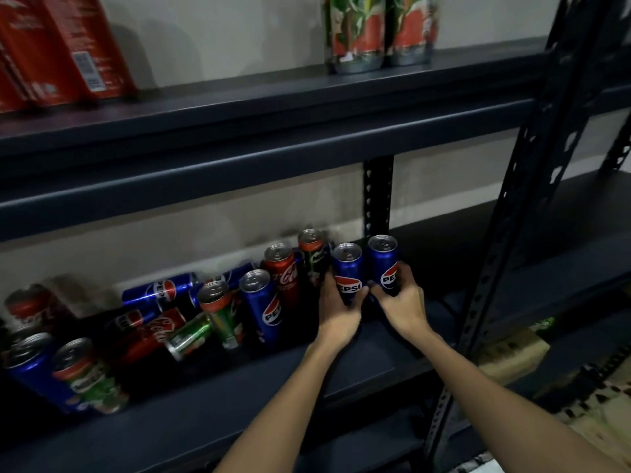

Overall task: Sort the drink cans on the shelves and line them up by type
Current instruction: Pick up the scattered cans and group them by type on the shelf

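Two upright blue Pepsi cans stand side by side at the right end of the lower shelf (358, 356). My left hand (336, 308) grips the left Pepsi can (347, 268) low on its body. My right hand (401, 298) grips the right Pepsi can (383, 259) the same way. Just left of them stand a red Coca-Cola can (283, 271) and a green-and-red can (311, 249). Another upright Pepsi can (261, 302) stands further left. Beyond it lies a jumble of mixed cans, several on their sides, such as a lying Pepsi can (160, 290) and a lying green can (189, 336).
The upper shelf (259, 107) carries red cans (58, 52) at the left and two green-and-red cans (379, 32) at the right. A perforated dark upright post (505, 233) stands right of my hands. A back post (377, 196) rises behind the cans. A cardboard box (512, 353) sits lower right.
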